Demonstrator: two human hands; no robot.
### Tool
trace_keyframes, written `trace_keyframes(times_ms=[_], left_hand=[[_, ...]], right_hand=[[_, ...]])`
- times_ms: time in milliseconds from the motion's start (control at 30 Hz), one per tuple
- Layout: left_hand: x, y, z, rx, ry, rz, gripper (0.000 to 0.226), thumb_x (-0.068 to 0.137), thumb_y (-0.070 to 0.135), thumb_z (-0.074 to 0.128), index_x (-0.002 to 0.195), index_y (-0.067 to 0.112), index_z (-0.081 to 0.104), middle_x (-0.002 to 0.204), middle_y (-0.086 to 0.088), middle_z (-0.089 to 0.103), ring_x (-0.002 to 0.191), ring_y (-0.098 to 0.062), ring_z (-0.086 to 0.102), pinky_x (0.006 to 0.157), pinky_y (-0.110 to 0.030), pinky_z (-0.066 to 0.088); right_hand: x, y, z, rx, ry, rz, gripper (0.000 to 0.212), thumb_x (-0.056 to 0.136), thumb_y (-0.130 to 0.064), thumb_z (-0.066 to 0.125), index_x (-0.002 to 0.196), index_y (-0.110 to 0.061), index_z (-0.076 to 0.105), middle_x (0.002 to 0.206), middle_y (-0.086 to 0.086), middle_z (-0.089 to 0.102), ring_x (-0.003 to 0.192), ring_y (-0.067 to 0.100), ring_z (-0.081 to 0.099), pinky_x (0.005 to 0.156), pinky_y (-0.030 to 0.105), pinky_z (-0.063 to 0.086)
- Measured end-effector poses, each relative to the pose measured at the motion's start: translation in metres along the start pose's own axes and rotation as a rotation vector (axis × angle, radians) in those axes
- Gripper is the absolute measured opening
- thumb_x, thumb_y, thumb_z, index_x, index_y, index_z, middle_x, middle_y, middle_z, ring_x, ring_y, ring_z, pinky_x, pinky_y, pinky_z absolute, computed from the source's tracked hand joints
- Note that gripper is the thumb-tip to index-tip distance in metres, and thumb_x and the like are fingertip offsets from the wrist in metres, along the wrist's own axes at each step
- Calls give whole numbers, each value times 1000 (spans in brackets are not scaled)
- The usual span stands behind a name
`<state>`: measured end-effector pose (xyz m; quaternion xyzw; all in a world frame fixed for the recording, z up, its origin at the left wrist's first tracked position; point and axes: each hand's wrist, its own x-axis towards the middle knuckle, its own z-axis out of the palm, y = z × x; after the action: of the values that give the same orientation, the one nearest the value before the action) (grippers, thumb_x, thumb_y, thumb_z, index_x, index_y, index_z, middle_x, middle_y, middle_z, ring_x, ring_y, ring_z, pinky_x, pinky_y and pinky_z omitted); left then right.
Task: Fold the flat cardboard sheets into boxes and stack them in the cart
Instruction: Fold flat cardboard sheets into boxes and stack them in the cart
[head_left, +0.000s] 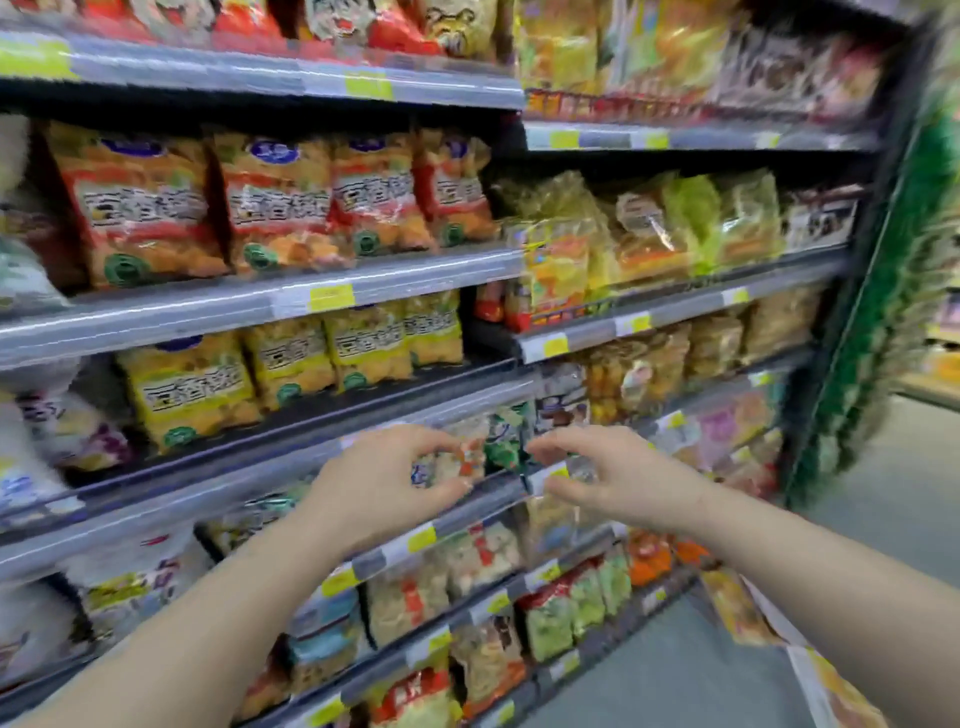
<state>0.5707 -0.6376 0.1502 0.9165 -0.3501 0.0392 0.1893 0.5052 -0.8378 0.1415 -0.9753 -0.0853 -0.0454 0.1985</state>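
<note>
Oddly, I see no cardboard; left hand (379, 480) and right hand (618, 475) hover half-curled, empty, before snack shelves (260, 304). Sheets likely light, stiff: grip edges.

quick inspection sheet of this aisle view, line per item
surface: grey floor, no table seen
job's things: nothing seen; no flat cardboard, box or cart
clutter: printed sheet at lower right, partly cut off
hands: left hand and right hand raised before the shelves, fingers curled, holding nothing
cables: nothing seen
surroundings: shop shelves with snack bags and yellow price tags; picture blurred
</note>
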Motion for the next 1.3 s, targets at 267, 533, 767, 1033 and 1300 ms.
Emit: trace_keyframes(times_ms=[267, 533, 767, 1033, 1300], left_hand=[[100, 159, 109, 131, -171, 315, 60, 78, 60, 38, 131, 31, 42, 136, 13, 45, 124, -5, 42, 101, -25, 39], [162, 266, 205, 173, -297, 487, 76, 60, 65, 21, 128, 39, 41, 133, 18, 46, 124, -5, 42, 93, -25, 43], [222, 315, 264, 141, -401, 592, 52, 80, 55, 39, 128, 36, 42, 133, 15, 47, 123, -8, 43, 93, -32, 45], [344, 350, 344, 122, -457, 663, 46, 85, 43, 50, 129, 34, 43, 133, 14, 48, 118, -9, 49, 93, -33, 45], [476, 379, 414, 172, -540, 747, 47, 88, 44, 46, 133, 33, 38, 138, 13, 43, 127, -9, 39, 94, -28, 39]], right_hand=[[-127, 172, -68, -347, 3, 199, 44, 92, -33, 47, 136, -27, 39, 128, -2, 53, 120, 15, 45, 94, 27, 36], [-224, 287, -82, -363, 0, 478, 43, 94, -36, 43, 136, -30, 37, 131, -3, 50, 122, 16, 44, 89, 25, 32], [-261, 359, -80, -243, 8, 700, 44, 93, -34, 45, 136, -33, 36, 135, -6, 48, 124, 15, 44, 94, 27, 36], [-249, 473, -88, -161, 16, 856, 41, 94, -33, 45, 134, -31, 39, 137, -10, 46, 124, 13, 44, 95, 25, 35], [-211, 601, -95, -42, 0, 1036, 38, 95, -34, 40, 133, -32, 40, 134, -5, 48, 121, 16, 47, 95, 30, 41]])
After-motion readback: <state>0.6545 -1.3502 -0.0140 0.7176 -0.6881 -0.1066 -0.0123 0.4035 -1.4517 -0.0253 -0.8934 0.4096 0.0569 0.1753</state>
